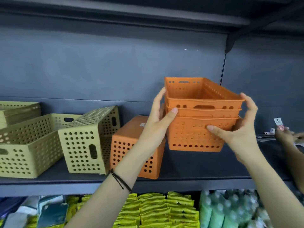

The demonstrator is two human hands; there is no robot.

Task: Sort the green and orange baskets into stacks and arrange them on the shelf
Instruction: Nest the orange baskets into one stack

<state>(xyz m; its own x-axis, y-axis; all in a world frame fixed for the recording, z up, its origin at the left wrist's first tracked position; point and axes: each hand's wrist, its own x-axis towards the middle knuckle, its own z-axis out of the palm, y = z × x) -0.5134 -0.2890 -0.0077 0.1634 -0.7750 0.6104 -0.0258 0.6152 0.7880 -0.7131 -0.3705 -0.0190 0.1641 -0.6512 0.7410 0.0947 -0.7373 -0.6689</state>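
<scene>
A nested stack of orange baskets [197,129] hangs just above the dark shelf [189,168], right of centre. My left hand [162,117] grips its left end and my right hand [236,129] grips its right end. Another orange basket [131,145] lies upside down on the shelf behind my left forearm. Left of it a green basket [85,142] lies overturned and tilted. Further left an upright green basket [24,153] sits at the front, with a nested green stack [18,111] behind it.
Another person's hand [286,137] reaches in at the far right over small packets [278,124]. Below the shelf lie yellow folded packs [156,209] and green wrapped bundles [228,209]. An upper shelf [131,15] with a bracket [230,41] hangs overhead.
</scene>
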